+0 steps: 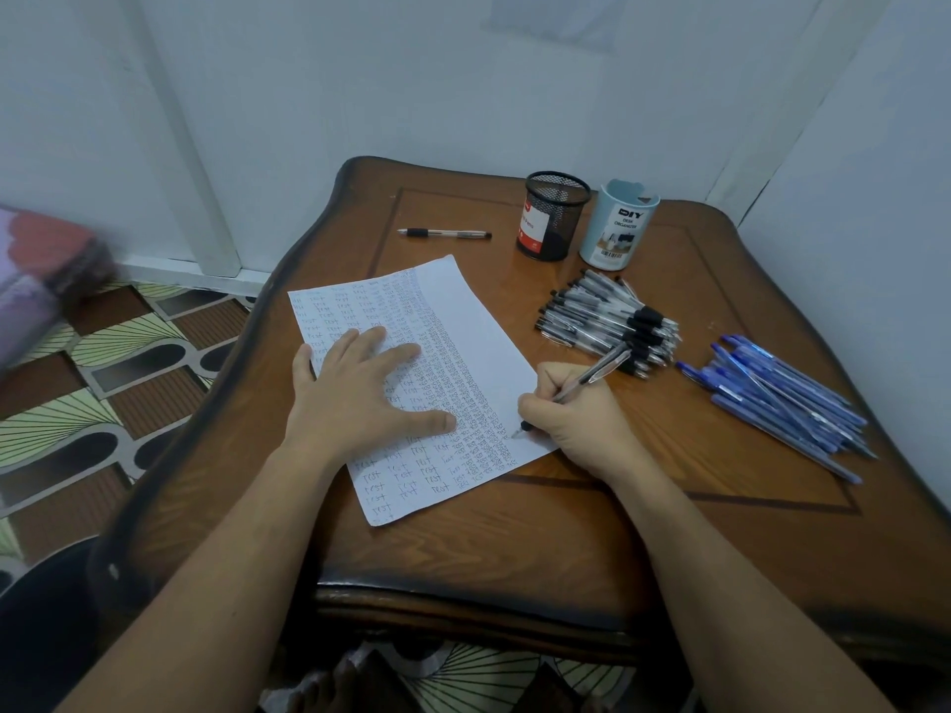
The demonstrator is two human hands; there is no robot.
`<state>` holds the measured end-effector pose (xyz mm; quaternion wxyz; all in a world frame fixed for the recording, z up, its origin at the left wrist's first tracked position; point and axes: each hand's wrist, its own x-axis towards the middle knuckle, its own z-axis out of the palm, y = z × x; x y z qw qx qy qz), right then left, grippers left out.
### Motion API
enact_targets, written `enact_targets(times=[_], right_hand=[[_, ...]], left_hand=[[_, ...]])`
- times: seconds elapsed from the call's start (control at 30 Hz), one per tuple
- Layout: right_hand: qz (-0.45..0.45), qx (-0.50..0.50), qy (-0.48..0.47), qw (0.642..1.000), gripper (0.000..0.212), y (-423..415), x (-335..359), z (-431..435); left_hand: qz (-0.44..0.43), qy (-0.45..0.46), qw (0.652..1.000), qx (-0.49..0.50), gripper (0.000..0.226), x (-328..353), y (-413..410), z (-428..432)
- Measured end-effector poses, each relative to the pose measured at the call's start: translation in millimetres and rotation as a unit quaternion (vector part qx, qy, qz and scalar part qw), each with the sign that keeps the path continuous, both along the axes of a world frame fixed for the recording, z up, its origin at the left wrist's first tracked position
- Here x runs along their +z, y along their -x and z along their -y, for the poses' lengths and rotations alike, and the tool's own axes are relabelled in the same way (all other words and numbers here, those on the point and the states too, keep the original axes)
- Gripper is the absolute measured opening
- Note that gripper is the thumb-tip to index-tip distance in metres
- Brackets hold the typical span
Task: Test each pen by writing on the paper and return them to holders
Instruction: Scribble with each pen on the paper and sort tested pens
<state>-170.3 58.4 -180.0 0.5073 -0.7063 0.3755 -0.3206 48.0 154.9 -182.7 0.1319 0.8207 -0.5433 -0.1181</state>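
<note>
One brown wooden table (566,548) bears one white paper sheet (478,331) filled with handwriting. The left hand (360,393) presses it flat, fingers spread. The right hand (581,419) pinches one clear black-gripped pen (592,375) in curled fingers, its tip on the sheet's right edge. To the right lie two heaps too dense to count, the black-and-clear pen heap (607,316) and the blue pen heap (782,393). Behind them stand two holders, a black mesh cup (553,216) and a pale blue plastic cup (617,229). One loose clear pen (445,233) lies apart.
</note>
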Motion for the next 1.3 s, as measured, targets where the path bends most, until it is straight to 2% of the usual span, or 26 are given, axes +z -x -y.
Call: enact_targets(times=[0.2, 0.33, 0.43, 0.53, 0.57, 0.7, 0.9, 1.0, 1.1, 1.3], right_hand=[[-0.003, -0.017, -0.004, 1.000, 0.045, -0.2, -0.6, 3.8], [0.122, -0.068, -0.148, 0.979, 0.045, 3.2, 8.1, 10.4], [0.178, -0.035, -0.210, 0.961, 0.047, 6.4, 13.1, 11.9], [0.138, -0.008, -0.210, 0.968, 0.027, 4.5, 15.8, 10.5], [0.116, -0.006, -0.203, 0.972, 0.027, 3.4, 16.9, 10.0], [0.053, 0.008, -0.158, 0.986, 0.051, 0.7, 19.7, 8.9], [0.008, 0.016, -0.150, 0.989, 0.035, -1.0, 19.7, 13.9], [0.030, 0.010, -0.194, 0.981, 0.027, -0.7, 22.3, 13.9], [0.053, -0.044, -0.221, 0.973, 0.026, -2.1, 23.2, 14.2], [0.116, -0.052, -0.209, 0.970, 0.028, -2.6, 21.8, 14.5]], left_hand=[[0.000, -0.002, 1.000, -0.001, 0.107, -0.3, -0.8, 0.1], [-0.005, -0.004, 1.000, -0.001, 0.104, 2.2, 0.6, -1.2], [-0.012, 0.001, 1.000, 0.001, 0.103, 3.9, 2.1, -2.0], [-0.011, -0.002, 1.000, 0.001, 0.103, 4.0, 1.5, -1.3], [-0.009, -0.003, 1.000, 0.001, 0.103, 4.2, 1.5, -1.3], [-0.003, -0.004, 1.000, 0.000, 0.104, 3.3, 0.8, -1.1], [-0.003, -0.003, 1.000, -0.001, 0.105, 2.2, 0.2, -0.6], [-0.002, -0.004, 1.000, 0.000, 0.104, 1.5, -0.1, 0.0], [0.002, -0.006, 1.000, 0.001, 0.103, 1.9, -0.1, 0.3], [-0.002, -0.005, 1.000, 0.002, 0.102, 2.8, 0.7, -0.4]])
